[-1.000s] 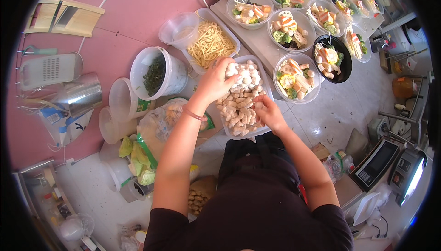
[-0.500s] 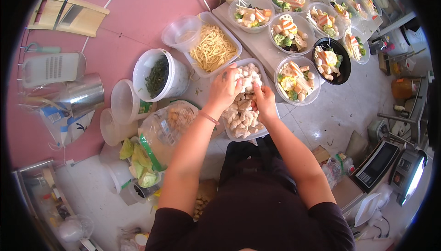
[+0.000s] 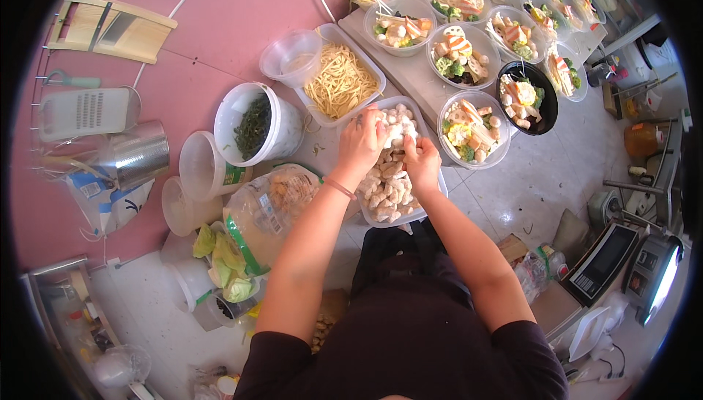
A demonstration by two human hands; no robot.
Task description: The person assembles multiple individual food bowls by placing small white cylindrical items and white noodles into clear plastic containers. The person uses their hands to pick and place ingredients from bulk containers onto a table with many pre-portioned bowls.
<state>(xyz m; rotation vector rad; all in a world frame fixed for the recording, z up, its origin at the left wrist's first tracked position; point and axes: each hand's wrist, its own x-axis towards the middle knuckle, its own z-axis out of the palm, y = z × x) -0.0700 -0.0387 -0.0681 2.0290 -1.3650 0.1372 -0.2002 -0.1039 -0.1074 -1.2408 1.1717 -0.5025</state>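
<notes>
My two hands meet over a clear plastic tub (image 3: 432, 218) of food. Small white rounded pieces (image 3: 399, 113) fill its far end, and beige knobbly chunks (image 3: 388, 193) fill its near end. My left hand (image 3: 361, 144) is closed, its fingers curled at a whitish clump (image 3: 395, 136) by the boundary of the two foods. The fingers of my right hand (image 3: 422, 166) are pinched against the clump's right side. What exactly sits between the fingertips is partly hidden and too small to name.
A tub of yellow strips (image 3: 341, 81) and a white bucket of dark greens (image 3: 253, 125) stand left. Several clear bowls of vegetables (image 3: 469, 56) and one black bowl (image 3: 527, 100) stand far right. Nearer left is a plastic bag (image 3: 267, 202); a scale (image 3: 602, 262) stands right.
My hands stay close together over the tub, with only slight finger movement. The left-hand surroundings have shifted slightly rightward in view. Nothing has visibly been put down.
</notes>
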